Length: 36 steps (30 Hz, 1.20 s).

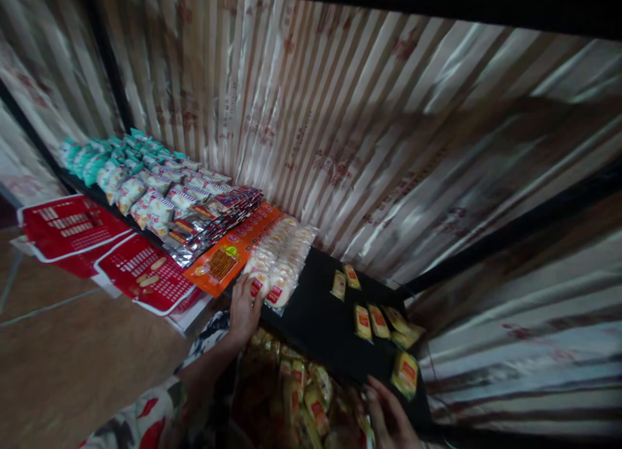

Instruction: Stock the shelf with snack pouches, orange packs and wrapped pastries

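Note:
My left hand touches the front of a row of white, round snacks in clear wrappers, its fingers parted around the near end. To the right, my right hand is by the front edge of the black shelf, fingers apart; its lower part is cut off by the frame. Below the shelf, between my arms, a heap of yellow wrapped cakes lies in a dark container. More yellow wrapped cakes lie on the shelf's right part, one of them near my right hand.
Left of the white snacks lie an orange packet, silver-and-brown packets, white packets and green packets. Red baskets stand on the floor at left. Dark posts and a striped plastic sheet border the shelf.

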Available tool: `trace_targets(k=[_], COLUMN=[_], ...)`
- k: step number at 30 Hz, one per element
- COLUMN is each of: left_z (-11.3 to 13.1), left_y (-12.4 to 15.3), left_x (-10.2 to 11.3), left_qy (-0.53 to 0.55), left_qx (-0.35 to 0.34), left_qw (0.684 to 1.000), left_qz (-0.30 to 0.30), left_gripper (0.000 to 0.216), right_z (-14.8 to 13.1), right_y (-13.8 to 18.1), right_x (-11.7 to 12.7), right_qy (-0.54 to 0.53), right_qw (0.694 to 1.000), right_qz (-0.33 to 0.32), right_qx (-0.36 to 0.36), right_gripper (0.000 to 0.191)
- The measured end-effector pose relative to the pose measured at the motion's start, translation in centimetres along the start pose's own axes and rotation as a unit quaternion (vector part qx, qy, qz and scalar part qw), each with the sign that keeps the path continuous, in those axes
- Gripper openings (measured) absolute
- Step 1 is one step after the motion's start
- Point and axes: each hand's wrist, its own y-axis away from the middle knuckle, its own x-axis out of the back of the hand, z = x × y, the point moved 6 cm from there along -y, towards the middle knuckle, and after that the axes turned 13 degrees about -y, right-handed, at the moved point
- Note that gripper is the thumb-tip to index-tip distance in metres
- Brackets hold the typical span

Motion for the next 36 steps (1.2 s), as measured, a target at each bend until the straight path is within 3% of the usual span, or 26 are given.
trace_targets(k=[4,7,13,19,36], left_z=[-0.3,-0.6,-0.6,0.0,-1.0], left_y=[-0.3,-0.6,-0.9,-1.0,-1.2], left_x=[-0.3,-0.6,-1.2,-1.1,-2.1], left_qy=[0.023,0.036,0.044,0.048,0.064], left_qx=[0.012,0.024,0.039,0.063,0.057], left_qw=[1.0,0.999,0.998,0.997,0.996], left_qz=[-0.004,-0.011,0.001,0.0,-0.038], left_gripper=[0.037,0.041,0.041,0.041,0.045], right_z=[-3.4,-5.4,-6.5,-6.2,-5.3], right_y=[-0.8,-1.7,-5.3,-6.3,-6.0], right_x=[-9.0,-14.4,-20.2,-22.3,-23.0], right_qy=[-0.019,-0.039,-0.015,0.043,0.1], right_qw=[0.991,0.985,0.988,0.987,0.975], right_qz=[-0.091,-0.095,-0.068,-0.064,-0.052], right_qx=[0.1,0.137,0.138,0.141,0.193], right_gripper=[0.043,0.044,0.066,0.076,0.066])
